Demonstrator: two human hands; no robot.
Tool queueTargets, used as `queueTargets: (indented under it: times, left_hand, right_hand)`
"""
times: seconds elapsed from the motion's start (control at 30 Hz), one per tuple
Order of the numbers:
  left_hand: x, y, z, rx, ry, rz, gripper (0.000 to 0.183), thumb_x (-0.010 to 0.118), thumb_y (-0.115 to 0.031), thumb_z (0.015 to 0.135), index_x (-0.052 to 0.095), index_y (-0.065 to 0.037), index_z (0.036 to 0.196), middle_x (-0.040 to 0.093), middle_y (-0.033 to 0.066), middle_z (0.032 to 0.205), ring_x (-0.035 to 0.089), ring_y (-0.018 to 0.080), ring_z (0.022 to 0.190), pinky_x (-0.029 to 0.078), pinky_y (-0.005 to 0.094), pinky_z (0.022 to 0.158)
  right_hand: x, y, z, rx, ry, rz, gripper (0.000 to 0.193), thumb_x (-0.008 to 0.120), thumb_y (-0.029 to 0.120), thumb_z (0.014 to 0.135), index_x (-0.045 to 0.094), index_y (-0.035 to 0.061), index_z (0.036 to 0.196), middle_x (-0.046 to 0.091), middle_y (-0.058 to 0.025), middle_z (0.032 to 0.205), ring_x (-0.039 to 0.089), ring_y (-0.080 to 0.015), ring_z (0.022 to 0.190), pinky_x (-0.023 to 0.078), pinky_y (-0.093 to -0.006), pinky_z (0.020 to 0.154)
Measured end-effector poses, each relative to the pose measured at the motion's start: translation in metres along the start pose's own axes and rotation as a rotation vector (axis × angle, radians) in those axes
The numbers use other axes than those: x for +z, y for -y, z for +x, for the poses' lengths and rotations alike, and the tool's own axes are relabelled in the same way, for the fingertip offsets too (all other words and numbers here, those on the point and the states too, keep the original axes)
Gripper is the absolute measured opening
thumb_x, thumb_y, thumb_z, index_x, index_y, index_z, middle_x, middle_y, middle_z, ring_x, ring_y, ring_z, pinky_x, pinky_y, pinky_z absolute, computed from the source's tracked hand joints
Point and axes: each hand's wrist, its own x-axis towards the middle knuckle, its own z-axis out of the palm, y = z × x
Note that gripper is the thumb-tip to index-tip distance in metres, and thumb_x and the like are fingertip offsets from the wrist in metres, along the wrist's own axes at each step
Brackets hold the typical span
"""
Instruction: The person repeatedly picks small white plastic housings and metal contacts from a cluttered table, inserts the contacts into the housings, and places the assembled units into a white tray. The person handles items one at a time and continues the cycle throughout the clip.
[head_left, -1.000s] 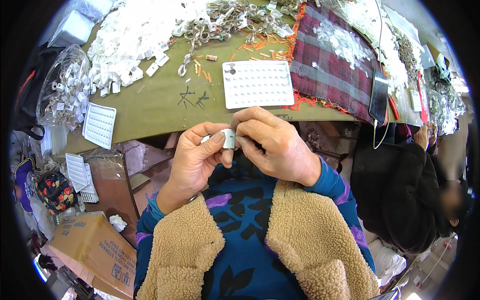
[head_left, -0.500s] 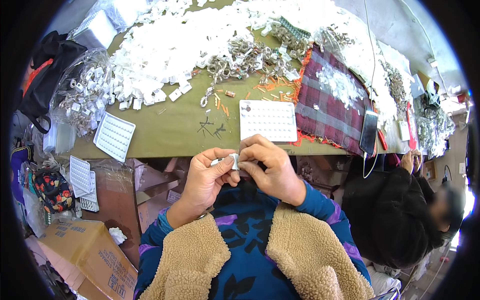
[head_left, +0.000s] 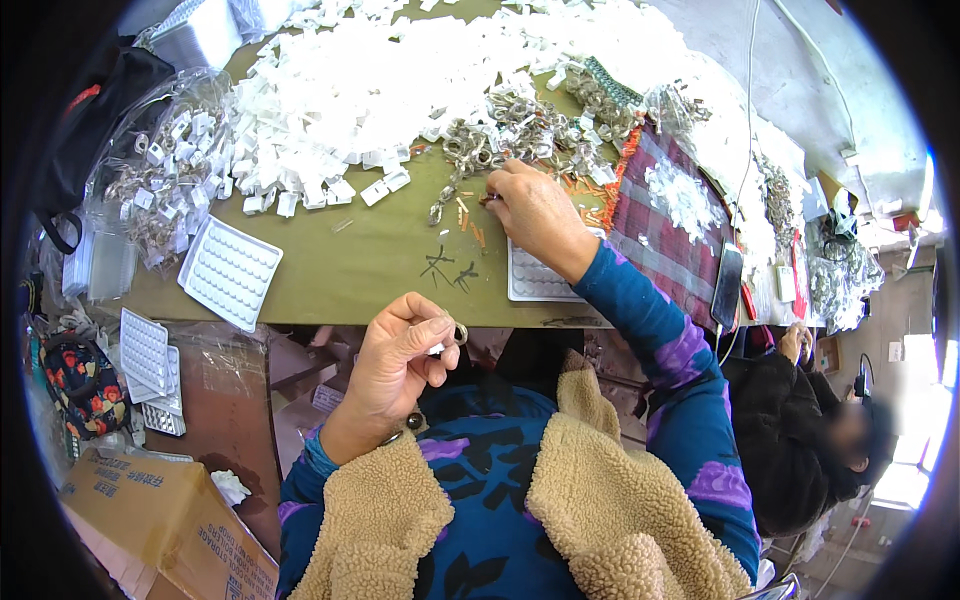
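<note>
My left hand (head_left: 405, 345) is closed in a pinch in front of the table edge. A metal ring (head_left: 460, 333) sticks out past its fingertips, and a bit of white shows between the fingers. Over the table, my right hand (head_left: 535, 210) has its fingers bent together at a small brownish piece (head_left: 489, 199), largely covered by the fingertips. Close to those fingertips lie loose orange sticks (head_left: 472, 228) and a tangled heap of metal rings (head_left: 480, 150). Under my right forearm is a white dimpled tray (head_left: 530, 282), partly hidden.
White tags (head_left: 330, 110) cover the back of the green table (head_left: 350, 260). A second dimpled tray (head_left: 232, 272) lies at the left edge. To the right are a plaid cloth (head_left: 670, 230), a phone (head_left: 728, 285) and a seated person (head_left: 780, 440). A cardboard box (head_left: 165, 520) stands lower left.
My right hand has left the white piece both hands were on and reached forward to the orange sticks. My left hand stays low, a metal ring now showing at its fingertips.
</note>
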Motion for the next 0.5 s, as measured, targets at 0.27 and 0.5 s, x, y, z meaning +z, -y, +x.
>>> queueTargets:
  times: [0.27, 0.5]
  left_hand:
    - [0.02, -0.009, -0.014, 0.594, -0.227, 0.753, 0.014, 0.068, 0.006, 0.085, 0.067, 0.006, 0.099, 0.065, 0.0129, 0.096, 0.066, 0.0138, 0.068, 0.047, 0.0189, 0.049]
    - [0.029, 0.003, -0.01, 0.231, -0.208, 0.617, 0.019, 0.069, -0.004, 0.09, 0.067, 0.003, 0.108, 0.069, 0.0113, 0.085, 0.064, 0.0111, 0.062, 0.045, 0.0175, 0.047]
  right_hand:
    - [-0.034, 0.047, -0.038, 0.008, -0.056, 0.35, 0.009, 0.063, 0.003, 0.082, 0.06, -0.0014, 0.089, 0.063, -0.0193, 0.083, 0.063, -0.0366, 0.075, 0.051, -0.0422, 0.067]
    - [-0.04, 0.082, -0.084, 0.108, 0.015, 0.792, 0.019, 0.069, 0.0, 0.084, 0.065, -0.0026, 0.102, 0.064, -0.0091, 0.085, 0.064, -0.0156, 0.077, 0.051, -0.0286, 0.069]
